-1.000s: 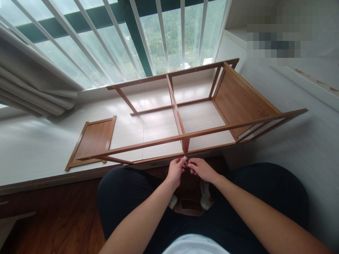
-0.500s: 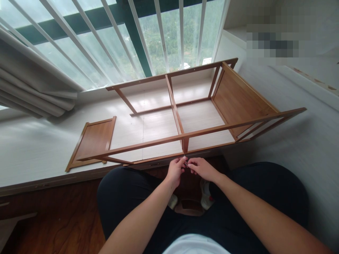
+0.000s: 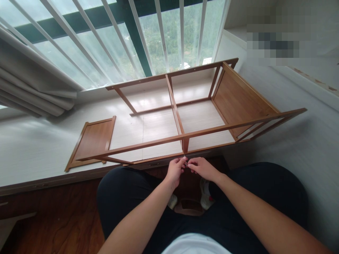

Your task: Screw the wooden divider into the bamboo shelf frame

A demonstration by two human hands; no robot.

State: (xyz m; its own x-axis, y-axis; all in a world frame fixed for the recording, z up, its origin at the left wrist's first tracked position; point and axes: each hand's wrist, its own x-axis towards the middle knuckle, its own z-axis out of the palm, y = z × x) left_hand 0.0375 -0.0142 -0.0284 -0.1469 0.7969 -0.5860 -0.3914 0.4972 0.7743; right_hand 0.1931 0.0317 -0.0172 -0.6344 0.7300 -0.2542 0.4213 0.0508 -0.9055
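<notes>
At the six o'clock of the wooden frame (image 3: 175, 106), left hand (image 3: 176, 170) and right hand (image 3: 202, 167) meet, each grip pinched on a small piece (image 3: 186, 163) — indistinct. Seemingly part-built: fitted panel (image 3: 243, 97) at three o'clock, loose panel (image 3: 94, 138) at nine.

Daylight enters by the hazy window (image 3: 172, 35) ahead of the left hand (image 3: 176, 171) and right hand (image 3: 201, 167). Glare whitens the sill (image 3: 156, 123) just beyond them. Floor (image 3: 60, 215) leftward of the hands: dim. Small item (image 3: 185, 163) between them: indistinct. Pixelated patch (image 3: 275, 38) well ahead and right of the right hand.
</notes>
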